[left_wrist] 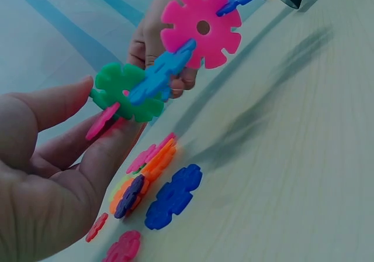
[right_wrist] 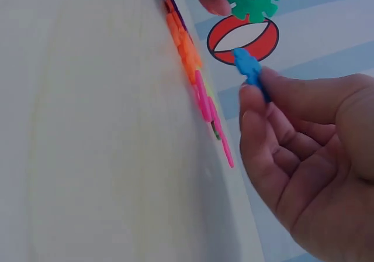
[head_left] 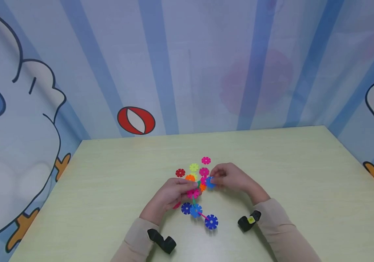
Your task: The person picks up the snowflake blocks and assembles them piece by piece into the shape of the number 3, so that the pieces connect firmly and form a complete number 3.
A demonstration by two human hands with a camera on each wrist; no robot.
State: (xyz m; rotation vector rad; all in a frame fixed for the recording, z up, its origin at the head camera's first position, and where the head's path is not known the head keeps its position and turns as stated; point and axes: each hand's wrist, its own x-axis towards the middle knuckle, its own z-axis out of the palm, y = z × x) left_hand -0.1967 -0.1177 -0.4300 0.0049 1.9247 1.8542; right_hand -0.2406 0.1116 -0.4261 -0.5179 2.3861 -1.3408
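My left hand (head_left: 177, 193) pinches a short chain of slotted plastic flower discs between thumb and fingers. A green disc (left_wrist: 120, 89) sits at the fingertips, joined to a pink disc (left_wrist: 102, 121) edge-on and a light blue disc (left_wrist: 160, 72). Farther along hang a larger-looking pink disc (left_wrist: 190, 19) and a dark blue disc (head_left: 211, 222) at the free end. My right hand (head_left: 234, 178) pinches a single light blue disc (right_wrist: 250, 68) by its edge, just right of the left hand. In the right wrist view that disc stands apart from the green one.
Loose discs lie on the pale table (head_left: 108, 203) beyond and beneath the hands: a red disc (head_left: 180, 173), a yellow disc (head_left: 194, 167), an orange disc (head_left: 190, 177), a pink disc (head_left: 206, 160) and a dark blue disc (head_left: 186, 208). A printed curtain (head_left: 200, 72) stands behind the table.
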